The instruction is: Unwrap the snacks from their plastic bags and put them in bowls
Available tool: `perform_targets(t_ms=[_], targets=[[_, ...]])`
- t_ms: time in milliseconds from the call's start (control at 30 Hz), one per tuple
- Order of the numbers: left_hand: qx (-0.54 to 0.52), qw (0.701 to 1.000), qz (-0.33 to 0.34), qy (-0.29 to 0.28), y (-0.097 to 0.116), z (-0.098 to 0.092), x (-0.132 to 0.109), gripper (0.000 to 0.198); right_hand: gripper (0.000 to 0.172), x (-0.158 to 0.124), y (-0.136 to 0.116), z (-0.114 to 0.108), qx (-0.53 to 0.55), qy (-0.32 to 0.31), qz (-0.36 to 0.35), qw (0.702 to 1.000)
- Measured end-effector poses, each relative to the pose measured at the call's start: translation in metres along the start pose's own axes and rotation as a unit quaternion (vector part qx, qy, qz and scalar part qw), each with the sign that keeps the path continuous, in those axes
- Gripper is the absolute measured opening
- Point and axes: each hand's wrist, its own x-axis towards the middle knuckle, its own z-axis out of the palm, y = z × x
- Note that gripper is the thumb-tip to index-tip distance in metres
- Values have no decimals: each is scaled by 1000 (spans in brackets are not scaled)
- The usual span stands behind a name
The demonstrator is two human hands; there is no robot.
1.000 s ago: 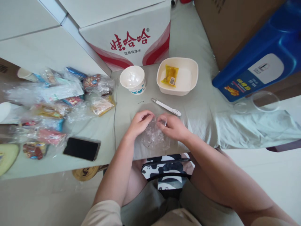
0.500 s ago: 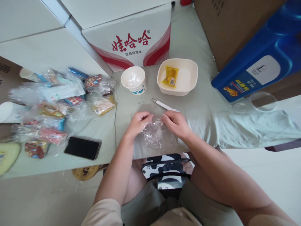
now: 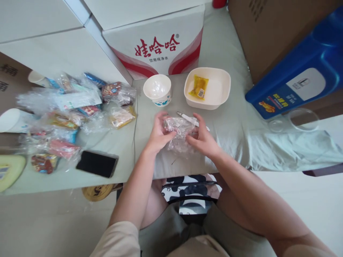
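A crumpled clear plastic bag (image 3: 179, 128) lies between my hands over the cloth-covered surface. My left hand (image 3: 158, 135) cups the bag's left side, thumb pressed on its front. From the right, my right hand (image 3: 203, 140) holds it with the thumb in front and the fingers behind. Just beyond the bag is a slim white pen-like tool (image 3: 184, 116) with a metal tip, partly covered by the bag and my right fingers. A white paper bowl (image 3: 157, 91) with a blue print stands farther back. Beside it, a cream tray (image 3: 215, 96) contains a yellow sachet (image 3: 199, 87).
Wrapped snacks and plastic packets (image 3: 72, 107) are heaped at the left, with a black phone (image 3: 97, 164) in front. A white and red carton (image 3: 160, 50) stands behind. At the right are a blue jug (image 3: 291, 76) and a clear plastic cup (image 3: 304, 119).
Both hands have moved slightly away from my body, and their fingers have spread from a pinch to a wider hold. The bag is bunched higher between them. The view has shifted a little.
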Motion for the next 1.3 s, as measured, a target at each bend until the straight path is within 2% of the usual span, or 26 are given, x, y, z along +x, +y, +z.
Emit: perform_targets(t_ms=[67, 100, 167, 233, 300, 333, 433, 500, 567, 633, 700, 767, 900, 1000, 1067, 1100, 1133, 1200, 1267, 1300], targets=[[-29, 999, 5, 11, -4, -1, 1, 93, 95, 1, 0, 1, 28, 17, 4, 999], [-40, 999, -8, 1, -6, -1, 1, 94, 95, 1, 0, 1, 39, 25, 3, 999], [-41, 997, -56, -36, -8, -2, 0, 74, 80, 3, -2, 1, 52, 33, -6, 998], [-18, 993, -103, -61, -9, -2, -2, 49, 50, 4, -4, 1, 48, 26, -14, 998], [4, 990, -129, -64, -7, -2, -5, 40, 25, 4, -5, 0, 21, 3, -7, 1000], [8, 989, -137, -64, -5, -2, -7, 39, 20, 4, -6, 0, 12, -13, 1, 1000], [-10, 986, -151, -74, 3, -2, -11, 48, 23, 2, -10, 1, 60, -36, 22, 997], [-50, 986, -142, -66, 9, -2, -14, 53, 29, 0, -12, 1, 145, -14, 19, 989], [-96, 986, -131, -46, 15, -2, -14, 51, 27, 0, -15, 1, 216, 1, 19, 976], [-124, 984, -122, -31, 18, -1, -14, 43, 21, 0, -17, 0, 246, -14, 29, 969], [-131, 984, -118, -29, 20, 0, -13, 35, 19, 0, -16, -2, 242, -23, 41, 969], [-117, 986, -117, -35, 20, 2, -12, 32, 24, 0, -14, -5, 211, -2, 35, 977], [-55, 988, -132, -50, 22, 7, -15, 55, 36, -3, -10, -7, 99, 26, -9, 995], [-41, 989, -130, -57, 24, 9, -15, 67, 34, -6, -10, -8, 82, 16, -21, 996], [-22, 994, -105, -22, 21, 9, -13, 52, 30, -6, -9, -10, 95, 34, -17, 995], [-2, 996, -83, 12, 18, 10, -11, 41, 33, -5, -9, -11, 102, 55, -14, 993], [21, 997, -56, 53, 14, 10, -8, 38, 39, -4, -8, -12, 109, 82, -11, 991], [64, 987, 3, 145, 5, 11, -4, 50, 49, 0, -6, -15, 116, 135, -11, 984], [92, 974, 48, 199, -3, 15, -3, 41, 40, 2, -4, -18, 97, 162, -8, 982], [103, 973, 60, 199, -5, 17, -3, 32, 33, 3, -3, -19, 77, 167, -3, 983]])
